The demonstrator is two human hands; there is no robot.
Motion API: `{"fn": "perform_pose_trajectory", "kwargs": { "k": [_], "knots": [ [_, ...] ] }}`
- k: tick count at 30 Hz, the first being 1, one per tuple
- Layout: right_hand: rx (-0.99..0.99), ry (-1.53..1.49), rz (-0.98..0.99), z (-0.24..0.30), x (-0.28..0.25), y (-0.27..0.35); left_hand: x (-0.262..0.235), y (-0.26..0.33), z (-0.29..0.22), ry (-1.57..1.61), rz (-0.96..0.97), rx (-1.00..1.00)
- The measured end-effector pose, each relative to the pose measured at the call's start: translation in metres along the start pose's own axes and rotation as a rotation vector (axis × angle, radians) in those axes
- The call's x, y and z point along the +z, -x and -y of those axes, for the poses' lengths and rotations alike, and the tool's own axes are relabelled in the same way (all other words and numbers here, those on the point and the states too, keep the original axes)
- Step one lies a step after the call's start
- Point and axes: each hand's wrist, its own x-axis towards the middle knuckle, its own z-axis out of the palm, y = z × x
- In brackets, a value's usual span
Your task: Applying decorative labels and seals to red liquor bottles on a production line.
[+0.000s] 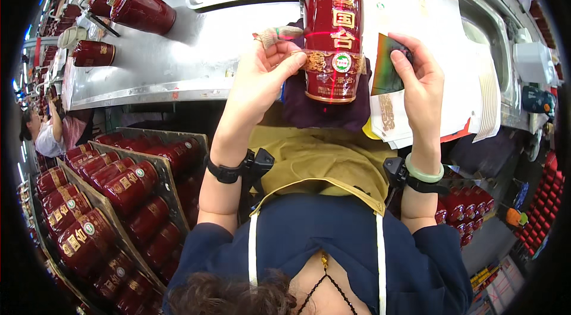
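A dark red bottle with gold characters lies on a dark cloth, its neck pointing away from me. Across its lower part runs a gold-patterned label strip with a round green-and-white seal. My left hand is closed at the strip's left end, thumb and fingertip pinched against the bottle's side; a fabric cover wraps one finger. To the right of the bottle, my right hand grips a flat dark card that shimmers green and orange, apart from the bottle. Thin red light lines cross the bottle.
Several red bottles lie at the table's far left. White sheets with gold labels cover the right side, near a metal basin. Racks of red bottles stand below on the left. Another person is at far left.
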Motion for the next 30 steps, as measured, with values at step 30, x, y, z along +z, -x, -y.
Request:
{"fn": "perform_pose_trajectory", "kwargs": {
  "k": [30],
  "knots": [
    [-0.214,0.151,-0.056,-0.005,0.015,0.011,0.030,0.010,0.012,-0.038,0.004,0.210]
  ]
}}
